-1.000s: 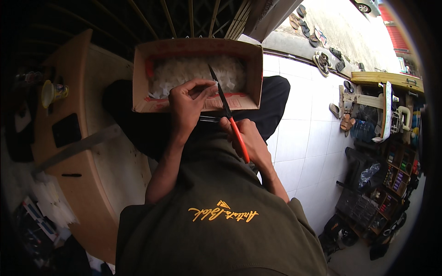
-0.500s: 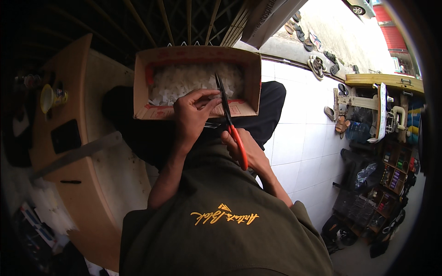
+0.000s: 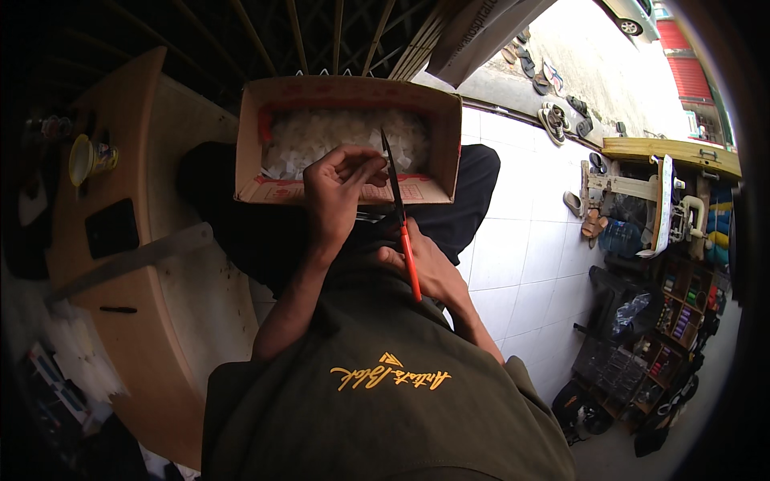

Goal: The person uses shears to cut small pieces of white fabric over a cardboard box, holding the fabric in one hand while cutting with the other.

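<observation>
My right hand (image 3: 434, 266) is closed on a pair of scissors (image 3: 410, 260) with orange handles and dark blades. The blades point away from me, over the near side of an open cardboard box (image 3: 443, 148). The two blades look closed together. Beside them my left hand (image 3: 333, 196) has its fingers bent into a pinch; whatever sits between the fingertips is too small to make out. Many small whitish translucent cut pieces (image 3: 321, 132) fill the bottom of the box, which rests at my lap.
On the left, a wooden bench (image 3: 176, 337) carries a long metal blade (image 3: 152, 256), a dark phone-like slab (image 3: 112, 228) and a yellow cup (image 3: 82, 160). Sandals and shoes (image 3: 553, 122) lie by the doorway. Thread spools fill a wooden rack (image 3: 682, 309) at the right.
The scissors have turned so their handles show nearly edge-on, and the blades have come together. My left fingers have curled in more. The whole view has shifted slightly.
</observation>
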Tool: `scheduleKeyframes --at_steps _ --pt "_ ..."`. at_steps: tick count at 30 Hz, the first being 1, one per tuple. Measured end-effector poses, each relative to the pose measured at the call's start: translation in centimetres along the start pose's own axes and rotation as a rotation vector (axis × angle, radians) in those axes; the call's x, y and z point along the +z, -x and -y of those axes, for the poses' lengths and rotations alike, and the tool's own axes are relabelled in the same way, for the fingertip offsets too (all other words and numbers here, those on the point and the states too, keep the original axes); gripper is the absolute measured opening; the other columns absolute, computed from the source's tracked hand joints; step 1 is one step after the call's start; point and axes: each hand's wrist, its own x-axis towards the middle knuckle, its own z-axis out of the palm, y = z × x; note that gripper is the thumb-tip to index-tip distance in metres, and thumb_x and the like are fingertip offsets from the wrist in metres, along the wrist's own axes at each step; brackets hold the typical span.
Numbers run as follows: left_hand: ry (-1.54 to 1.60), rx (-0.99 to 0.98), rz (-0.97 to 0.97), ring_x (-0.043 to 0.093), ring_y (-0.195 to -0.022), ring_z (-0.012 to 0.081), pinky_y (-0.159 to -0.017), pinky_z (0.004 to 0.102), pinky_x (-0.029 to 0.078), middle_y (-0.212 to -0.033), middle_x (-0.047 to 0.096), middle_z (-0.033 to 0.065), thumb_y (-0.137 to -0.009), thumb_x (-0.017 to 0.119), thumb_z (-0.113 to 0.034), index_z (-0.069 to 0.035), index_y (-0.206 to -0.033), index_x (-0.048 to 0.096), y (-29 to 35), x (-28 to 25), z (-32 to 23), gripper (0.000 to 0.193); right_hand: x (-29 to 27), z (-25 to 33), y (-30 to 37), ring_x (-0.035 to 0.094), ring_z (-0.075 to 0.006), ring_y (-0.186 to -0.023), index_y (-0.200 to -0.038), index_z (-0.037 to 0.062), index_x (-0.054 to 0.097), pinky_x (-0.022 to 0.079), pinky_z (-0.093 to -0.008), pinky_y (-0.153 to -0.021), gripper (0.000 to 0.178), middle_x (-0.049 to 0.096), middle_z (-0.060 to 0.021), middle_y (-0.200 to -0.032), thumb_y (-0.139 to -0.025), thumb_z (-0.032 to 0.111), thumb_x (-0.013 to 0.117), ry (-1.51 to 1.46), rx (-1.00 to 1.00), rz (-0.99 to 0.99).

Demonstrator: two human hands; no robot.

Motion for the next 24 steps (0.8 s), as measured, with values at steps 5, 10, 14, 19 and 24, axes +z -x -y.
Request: scheduleKeyframes --at_steps 5,10,14,19,24 --pt "0.020 -0.021 -0.001 0.070 -0.077 0.0164 -0.069 0.0270 0.058 -0.092 0.070 0.0099 -0.090 0.069 -0.002 0.005 -0.102 0.066 0.00 0.03 -0.02 0.014 0.21 -0.17 -0.03 0.059 -0.0465 -0.106 -0.121 -0.0123 0.042 0.047 -0.0476 -0.088 0.100 0.060 -0.0318 -0.105 -0.076 0.074 0.065 0.015 -0.044 -0.047" --pt "0.010 -0.017 0.001 0.070 -0.079 0.0156 -0.072 0.0279 0.058 -0.093 0.070 0.0095 -0.090 0.068 -0.002 0.004 -0.104 0.066 0.07 -0.13 0.09 0.015 0.07 -0.23 -0.01 0.060 -0.0468 -0.106 -0.121 -0.0135 0.041 0.047 -0.0472 -0.088 0.104 0.059 -0.0330 -0.105 -0.072 0.075 0.067 0.052 -0.035 -0.046" --pt "0.015 0.002 0.014 0.069 -0.081 0.0143 -0.074 0.0278 0.059 -0.090 0.069 0.0088 -0.092 0.064 0.000 0.005 -0.100 0.066 0.00 0.03 0.20 0.009 0.23 -0.35 0.01 0.060 -0.0470 -0.107 -0.121 -0.0141 0.041 0.047 -0.0470 -0.089 0.106 0.059 -0.0335 -0.105 -0.072 0.076 0.067 0.042 -0.061 -0.068" --pt "0.000 -0.026 0.089 0.069 -0.084 0.0132 -0.075 0.0268 0.059 -0.090 0.070 0.0087 -0.093 0.062 0.001 0.006 -0.102 0.066 0.20 -0.53 0.37 0.010 0.13 -0.28 -0.03 0.059 -0.0472 -0.107 -0.123 -0.0143 0.041 0.047 -0.0473 -0.090 0.105 0.059 -0.0336 -0.105 -0.074 0.075 0.065 -0.003 -0.039 -0.061" --pt "-0.124 -0.092 0.099 0.070 -0.081 0.0127 -0.074 0.0257 0.059 -0.089 0.070 0.0091 -0.094 0.061 0.002 0.007 -0.101 0.066 0.45 -0.37 -0.49 0.010 0.39 -0.79 -0.16 0.060 -0.0444 -0.097 -0.121 -0.0078 0.042 0.045 -0.0475 -0.085 0.095 0.060 -0.0280 -0.099 -0.078 0.075 0.062 -0.022 -0.063 -0.088"
